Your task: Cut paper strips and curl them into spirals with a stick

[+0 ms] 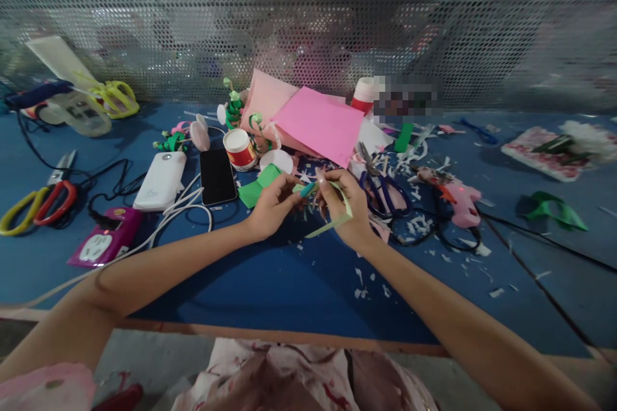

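Note:
Near the middle of the blue table, my left hand (274, 205) pinches a small blue-green piece (307, 189) between its fingertips. My right hand (344, 202) is closed on a pale green paper strip (332, 223), which curls round in front of its fingers and hangs down to the left. The fingertips of both hands are close together, and the strip's other end near the small piece is partly hidden. Green paper (260, 186) lies just behind my left hand. A white disc (276, 162) rests beyond it.
Pink sheets (321, 122), a glue jar (240, 149) and a phone (218, 176) lie behind my hands. Blue-handled scissors (385, 196) and a pink glue gun (463, 204) are at right, among paper scraps. A power bank (161, 181), purple socket (106, 237), cables and scissors (43, 202) are left.

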A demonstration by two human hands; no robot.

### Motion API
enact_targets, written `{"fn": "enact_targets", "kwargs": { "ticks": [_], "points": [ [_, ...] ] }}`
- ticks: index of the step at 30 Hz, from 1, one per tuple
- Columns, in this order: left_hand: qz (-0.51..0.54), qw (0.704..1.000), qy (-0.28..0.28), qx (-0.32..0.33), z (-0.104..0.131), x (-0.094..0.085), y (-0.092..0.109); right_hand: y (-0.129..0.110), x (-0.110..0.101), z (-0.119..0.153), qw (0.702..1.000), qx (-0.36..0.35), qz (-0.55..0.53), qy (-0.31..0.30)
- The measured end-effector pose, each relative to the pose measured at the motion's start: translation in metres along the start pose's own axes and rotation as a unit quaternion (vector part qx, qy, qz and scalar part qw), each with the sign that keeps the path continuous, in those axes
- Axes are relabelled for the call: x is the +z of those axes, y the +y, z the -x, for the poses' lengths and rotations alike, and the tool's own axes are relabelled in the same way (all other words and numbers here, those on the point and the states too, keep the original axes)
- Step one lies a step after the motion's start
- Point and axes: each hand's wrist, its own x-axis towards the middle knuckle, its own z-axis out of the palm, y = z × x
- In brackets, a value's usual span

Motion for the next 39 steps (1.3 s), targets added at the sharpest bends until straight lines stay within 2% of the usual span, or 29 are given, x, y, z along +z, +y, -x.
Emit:
{"fn": "enact_targets", "kwargs": {
  "ticks": [4, 9, 15, 19, 26, 29, 34, 39],
  "points": [
    [0.011, 1.000, 0.004, 0.015, 0.0002, -0.0015, -0.0005, 0.0055, -0.0011, -0.0014, 1.000, 0.019, -0.011, 0.001],
    [0.019, 1.000, -0.001, 0.019, 0.0001, -0.0012, 0.0021, 0.0063, -0.0025, -0.0034, 0.993, 0.043, -0.066, -0.087],
    [0.017, 0.999, 0.011, 0.034, 0.0002, -0.0013, 0.0018, 0.0102, -0.0035, -0.0069, 0.976, 0.106, -0.112, -0.154],
    [0.023, 0.999, 0.011, 0.039, -0.0004, -0.0019, 0.0028, 0.0083, -0.0032, -0.0075, 0.975, 0.128, -0.107, -0.145],
    [0.068, 0.997, 0.020, 0.011, -0.0034, -0.0015, 0.0032, 0.0092, -0.0035, -0.0032, 0.982, 0.101, -0.091, -0.130],
    [0.100, 0.995, 0.007, -0.007, -0.0039, -0.0013, 0.0034, 0.0107, -0.0031, -0.0023, 0.984, 0.080, -0.086, -0.130],
    [0.160, 0.986, -0.021, -0.038, -0.0038, -0.0018, 0.0044, 0.0100, -0.0010, -0.0041, 0.962, 0.139, -0.149, -0.183],
    [0.193, 0.976, -0.073, -0.065, -0.0028, -0.0019, 0.0056, 0.0072, -0.0028, -0.0050, 0.941, 0.160, -0.196, -0.225]
  ]
}}
